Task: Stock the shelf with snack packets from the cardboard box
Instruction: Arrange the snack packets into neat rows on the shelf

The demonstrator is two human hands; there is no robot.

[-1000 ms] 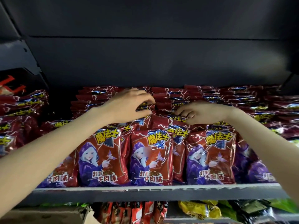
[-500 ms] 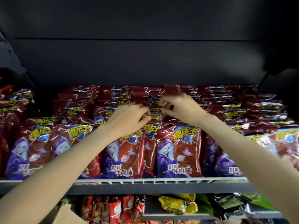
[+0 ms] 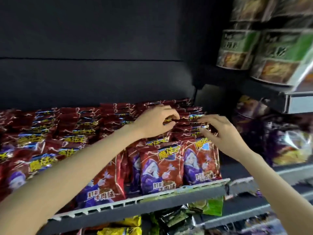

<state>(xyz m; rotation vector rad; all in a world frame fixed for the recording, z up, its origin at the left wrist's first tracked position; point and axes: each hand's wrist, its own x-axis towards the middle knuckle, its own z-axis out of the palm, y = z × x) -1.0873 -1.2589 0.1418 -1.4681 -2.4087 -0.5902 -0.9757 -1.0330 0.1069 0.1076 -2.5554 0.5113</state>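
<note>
My left hand (image 3: 155, 122) reaches over the packed rows of red snack packets (image 3: 160, 168) on the shelf (image 3: 152, 199). Its grip is nearly closed: thumb and curled fingers pinch the top edge of one packet in the back rows (image 3: 171, 119), right at my fingertips.

My right hand (image 3: 221, 133) is just beside it, the two grips close together but not touching. Its fingers are partly bent and spread, the fingertips (image 3: 202, 119) on the upper seams of the packets at the right end of the rows. The frame is blurred there, so I cannot tell whether this grip actually has hold of a packet or only touches the seams.

Below both grips, the front row of packets stands upright against the shelf's front lip, showing a purple-hooded figure and yellow lettering. More rows of the same packets run away to the left of my left forearm, leaning back in layers.

Beyond my right grip, on a neighbouring shelf, lie darker purple bags (image 3: 271, 133), blurred. Above them, up to the right, stand green-banded tubs (image 3: 277, 55). Under the shelf, beneath my wrists, yellow and green packets (image 3: 210, 206) sit on a lower level.

The cardboard box does not show in this view.
</note>
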